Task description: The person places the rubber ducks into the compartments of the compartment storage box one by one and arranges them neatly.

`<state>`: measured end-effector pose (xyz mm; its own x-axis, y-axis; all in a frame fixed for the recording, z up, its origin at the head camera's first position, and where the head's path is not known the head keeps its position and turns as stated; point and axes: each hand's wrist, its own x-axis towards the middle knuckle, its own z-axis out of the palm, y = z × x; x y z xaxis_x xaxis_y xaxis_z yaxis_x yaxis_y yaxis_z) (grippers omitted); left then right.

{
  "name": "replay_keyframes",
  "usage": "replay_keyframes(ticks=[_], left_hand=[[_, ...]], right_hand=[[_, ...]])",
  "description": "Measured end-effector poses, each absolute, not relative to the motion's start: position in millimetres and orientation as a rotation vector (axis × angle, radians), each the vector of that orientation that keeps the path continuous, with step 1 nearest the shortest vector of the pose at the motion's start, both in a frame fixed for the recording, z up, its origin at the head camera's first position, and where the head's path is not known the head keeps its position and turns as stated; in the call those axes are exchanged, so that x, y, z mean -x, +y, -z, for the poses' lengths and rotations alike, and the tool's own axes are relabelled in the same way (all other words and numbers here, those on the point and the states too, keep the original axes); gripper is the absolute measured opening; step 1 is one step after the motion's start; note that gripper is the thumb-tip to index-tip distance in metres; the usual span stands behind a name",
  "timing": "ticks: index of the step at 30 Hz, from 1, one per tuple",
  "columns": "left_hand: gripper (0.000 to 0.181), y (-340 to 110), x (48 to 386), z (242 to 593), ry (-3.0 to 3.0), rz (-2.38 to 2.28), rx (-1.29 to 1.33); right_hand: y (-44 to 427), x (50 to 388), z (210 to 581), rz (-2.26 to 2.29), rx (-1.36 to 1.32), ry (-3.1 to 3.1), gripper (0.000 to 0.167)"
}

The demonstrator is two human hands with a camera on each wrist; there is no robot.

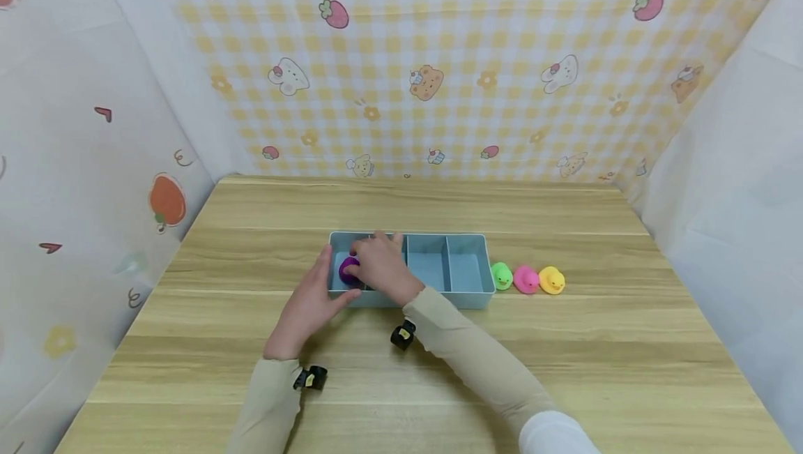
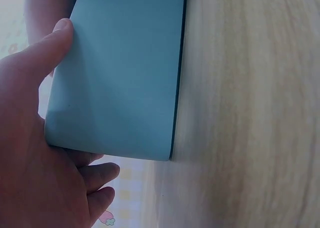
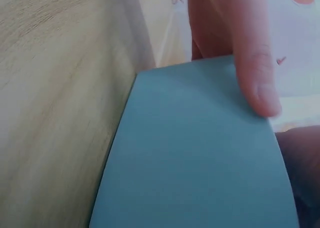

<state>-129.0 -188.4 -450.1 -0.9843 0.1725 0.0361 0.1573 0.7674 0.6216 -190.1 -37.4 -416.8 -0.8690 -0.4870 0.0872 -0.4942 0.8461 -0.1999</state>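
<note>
A pale blue box (image 1: 426, 300) with a row of compartments lies on the table. My left hand (image 1: 310, 304) grips its left end, the thumb against the near wall and the fingers along the end wall. The left wrist view shows that box wall (image 2: 117, 78) close up, with the left hand (image 2: 42, 138) round its corner. Inside the leftmost compartment is a rounded purple toy (image 1: 348, 270), partly covered. My right hand (image 1: 383, 266) reaches over the near wall and pinches it between thumb and curled fingers. At the right wrist view's edge only a dark part of the right hand (image 3: 302, 153) shows.
Just right of the box a green rubber duck (image 1: 502, 276), a pink rubber duck (image 1: 526, 279) and a yellow rubber duck (image 1: 552, 280) stand in a row. Under everything is a wood-grain table (image 1: 627, 370). Patterned cloth (image 1: 401, 42) hangs behind it, with pale cloth at both sides.
</note>
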Motion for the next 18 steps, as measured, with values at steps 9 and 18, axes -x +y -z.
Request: replay_keyframes(ticks=[9, 18], left_hand=[[0.101, -190.1, 128.1, 451.1, 2.944, -1.028, -0.3], [0.102, -188.0, 130.1, 451.2, 2.938, -1.031, -0.285]], right_hand=[[-16.3, 189.1, 416.5, -0.642, -0.919, -2.729, 0.015], [3.4, 187.4, 413.7, -0.663, -0.97, -2.637, 0.014]])
